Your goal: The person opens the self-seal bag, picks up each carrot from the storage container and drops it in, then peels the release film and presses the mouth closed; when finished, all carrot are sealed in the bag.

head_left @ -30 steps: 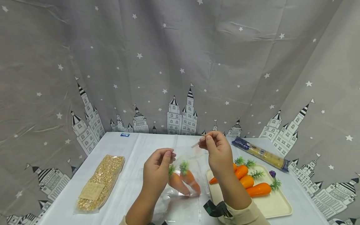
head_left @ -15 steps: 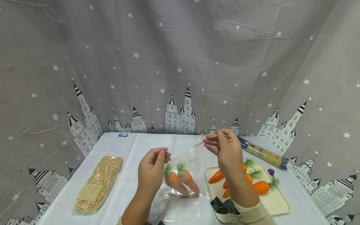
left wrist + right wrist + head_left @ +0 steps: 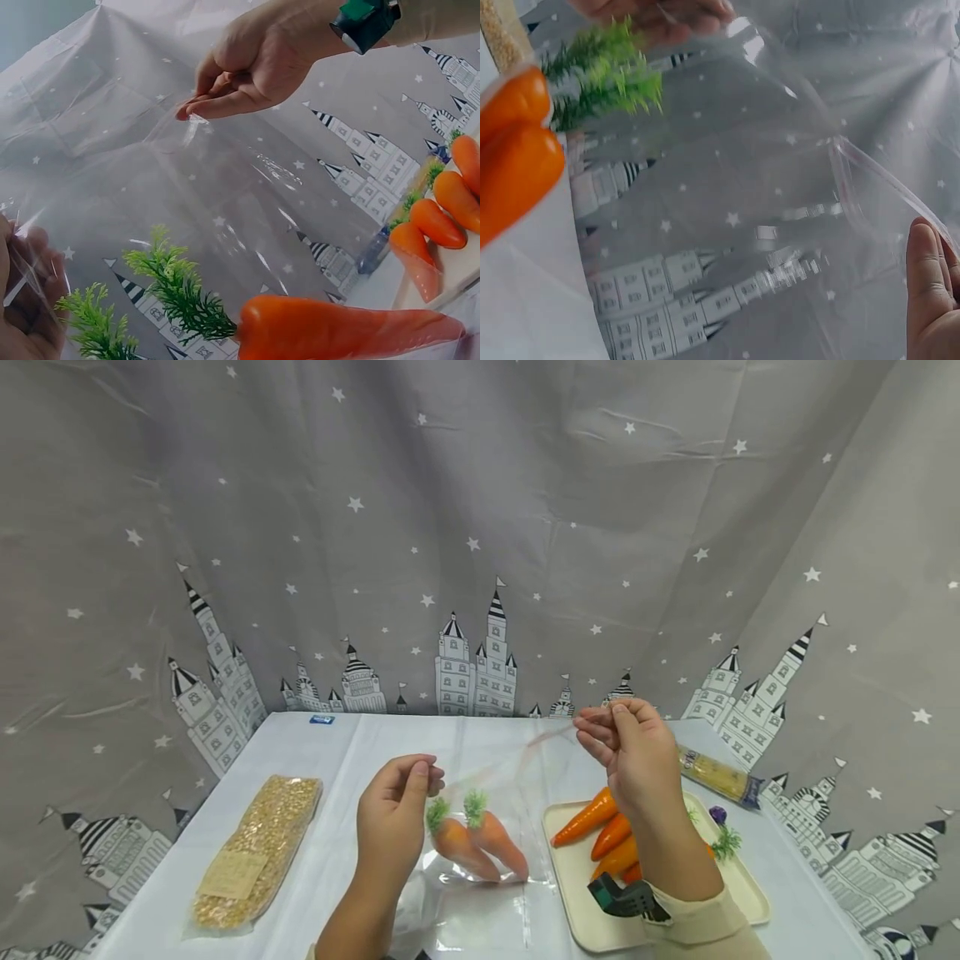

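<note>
A clear plastic bag [image 3: 521, 814] hangs between my hands, with two carrots [image 3: 498, 845] with green tops inside it. My left hand [image 3: 393, 814] pinches the bag's upper left edge between thumb and fingers. Out to the right and a little higher, my right hand [image 3: 637, 752] pinches a thin clear strip [image 3: 889, 178]. In the head view the strip [image 3: 551, 735] runs slanting from those fingertips down to the bag's top right. The left wrist view shows the carrot [image 3: 322, 330] lying slanted behind the film, leafy end toward my left fingers.
A cream tray [image 3: 581, 927] with several loose carrots [image 3: 588, 817] lies right, partly behind my right forearm. Behind it are a long yellow packet [image 3: 716, 774] and a small purple thing [image 3: 717, 815]. A bag of corn kernels [image 3: 258, 847] lies left. Flat clear plastic [image 3: 480, 922] lies in front.
My right hand has moved to the right, drawing the strip out longer from the bag's top. My left hand keeps its pinch on the bag. The view has shifted slightly.
</note>
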Tool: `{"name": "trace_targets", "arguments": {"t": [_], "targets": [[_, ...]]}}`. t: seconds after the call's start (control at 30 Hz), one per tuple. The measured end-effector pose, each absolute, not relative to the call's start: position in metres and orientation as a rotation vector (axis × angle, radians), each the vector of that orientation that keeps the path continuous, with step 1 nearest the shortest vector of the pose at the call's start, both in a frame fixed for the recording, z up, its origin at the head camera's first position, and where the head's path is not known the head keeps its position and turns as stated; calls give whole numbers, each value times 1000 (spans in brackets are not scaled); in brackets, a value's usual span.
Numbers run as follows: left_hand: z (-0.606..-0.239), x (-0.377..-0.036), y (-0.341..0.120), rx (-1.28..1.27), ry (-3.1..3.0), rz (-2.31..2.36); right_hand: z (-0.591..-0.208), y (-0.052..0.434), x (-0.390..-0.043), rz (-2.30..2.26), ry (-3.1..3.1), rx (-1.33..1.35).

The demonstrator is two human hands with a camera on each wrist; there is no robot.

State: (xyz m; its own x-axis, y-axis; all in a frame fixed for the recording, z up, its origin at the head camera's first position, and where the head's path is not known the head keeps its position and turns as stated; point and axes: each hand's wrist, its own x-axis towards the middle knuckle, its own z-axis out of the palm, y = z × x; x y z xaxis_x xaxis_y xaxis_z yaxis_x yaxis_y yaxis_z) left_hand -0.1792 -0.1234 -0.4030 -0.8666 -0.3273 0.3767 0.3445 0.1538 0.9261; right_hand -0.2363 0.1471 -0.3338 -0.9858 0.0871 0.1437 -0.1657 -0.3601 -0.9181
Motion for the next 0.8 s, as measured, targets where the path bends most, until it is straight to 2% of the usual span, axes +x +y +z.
{"name": "trace_targets", "arguments": {"t": [0.8], "targets": [[-409, -180, -132, -18, -1910, -1713, -341, 229, -253, 2538, -1642, 17]]}}
